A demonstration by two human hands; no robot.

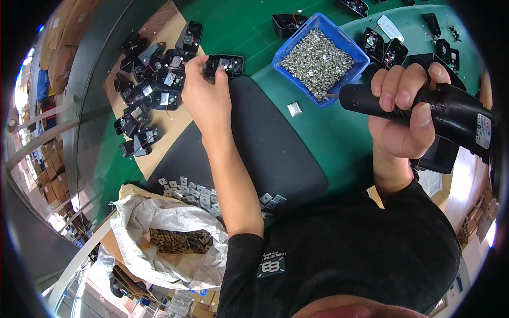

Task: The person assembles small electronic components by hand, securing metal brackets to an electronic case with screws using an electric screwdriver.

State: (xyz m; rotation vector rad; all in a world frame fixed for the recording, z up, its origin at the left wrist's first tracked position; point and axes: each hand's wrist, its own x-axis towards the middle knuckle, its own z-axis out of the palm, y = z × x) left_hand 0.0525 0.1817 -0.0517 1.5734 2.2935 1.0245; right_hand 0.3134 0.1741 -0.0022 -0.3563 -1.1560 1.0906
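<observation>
The left hand (208, 100) pinches a black case (234, 64) at its left end, between thumb and fingers. The right hand (400, 124) is wrapped around a black power screwdriver (453, 114); to the left of this grip, its tip is at a blue box (359, 57) of screws (317, 59). Many other black cases (168, 79) are heaped left of the left hand.

There are two hands (208, 95), one black screwdriver (448, 108), one blue bin (347, 42), one white sack (132, 228) and many black cases (236, 65).
</observation>
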